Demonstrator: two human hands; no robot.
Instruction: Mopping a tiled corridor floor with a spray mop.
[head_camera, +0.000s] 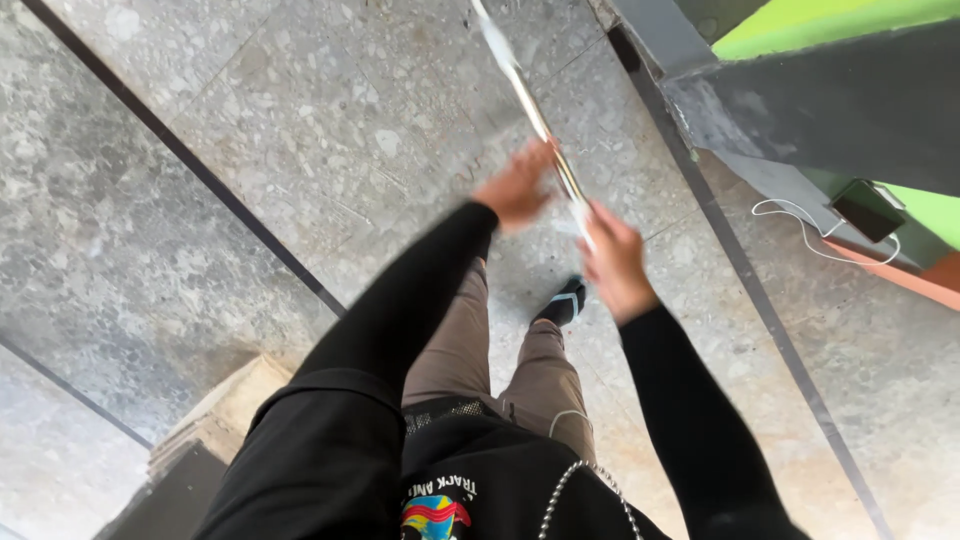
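Both hands are gripping a long thin rod (535, 110) that is slanting up and away over the speckled stone floor (330, 130). The left hand (515, 188) is closing its grip around the rod higher up, while the right hand (615, 262) is clasping the lower end; motion blur is hiding the fingers' detail.

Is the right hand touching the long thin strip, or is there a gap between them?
Touching. The head view shows the right hand closed around the lower end of the long thin strip, with no gap visible, though motion blur softens the fingers.
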